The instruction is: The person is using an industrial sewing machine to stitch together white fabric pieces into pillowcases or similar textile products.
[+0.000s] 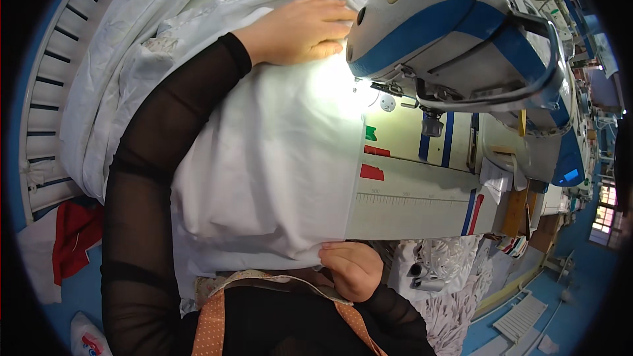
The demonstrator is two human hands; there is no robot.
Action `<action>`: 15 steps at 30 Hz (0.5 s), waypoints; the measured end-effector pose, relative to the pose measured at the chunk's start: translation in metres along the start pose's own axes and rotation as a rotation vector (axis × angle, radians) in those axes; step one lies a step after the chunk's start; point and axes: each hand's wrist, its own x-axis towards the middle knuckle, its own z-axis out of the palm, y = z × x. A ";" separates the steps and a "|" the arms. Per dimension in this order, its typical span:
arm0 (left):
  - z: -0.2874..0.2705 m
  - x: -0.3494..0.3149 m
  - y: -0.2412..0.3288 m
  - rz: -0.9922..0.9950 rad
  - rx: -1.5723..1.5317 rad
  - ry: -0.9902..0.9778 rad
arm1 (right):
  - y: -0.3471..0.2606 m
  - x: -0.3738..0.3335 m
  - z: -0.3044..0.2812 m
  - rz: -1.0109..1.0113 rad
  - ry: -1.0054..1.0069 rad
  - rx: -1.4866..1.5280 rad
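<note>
White fabric point(277, 158) lies spread over the sewing table point(415, 207) and runs under the head of a white and blue sewing machine point(455, 33). My left hand point(300, 29) rests flat on the cloth just left of the needle area, where a lamp lights the fabric brightly. My right hand point(353, 267) is closed on the near edge of the cloth at the table's front edge. Both arms wear sheer black sleeves. The needle itself is hidden in the glare.
More white fabric point(112, 72) is heaped at the left over a slatted white rack point(46, 92). A red cloth point(76, 234) lies on the blue floor at lower left. Red, green and blue tape marks point(371, 171) sit on the table. Bundled white pieces point(448, 270) hang at right.
</note>
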 end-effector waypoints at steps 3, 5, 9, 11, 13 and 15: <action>0.004 0.008 -0.017 0.012 0.070 0.016 | -0.003 0.020 -0.008 -0.025 -0.021 -0.050; 0.007 0.014 -0.030 -0.029 0.105 0.031 | -0.002 0.033 -0.011 -0.025 -0.029 -0.086; 0.013 0.025 -0.057 -0.010 0.156 0.062 | 0.005 0.058 -0.019 -0.031 -0.095 -0.132; 0.015 0.030 -0.069 -0.038 0.158 0.036 | 0.009 0.069 -0.022 -0.034 -0.121 -0.147; 0.014 0.037 -0.080 -0.043 0.192 0.042 | 0.017 0.079 -0.026 -0.049 -0.163 -0.162; 0.013 0.042 -0.091 -0.047 0.226 0.048 | 0.026 0.089 -0.028 -0.061 -0.177 -0.166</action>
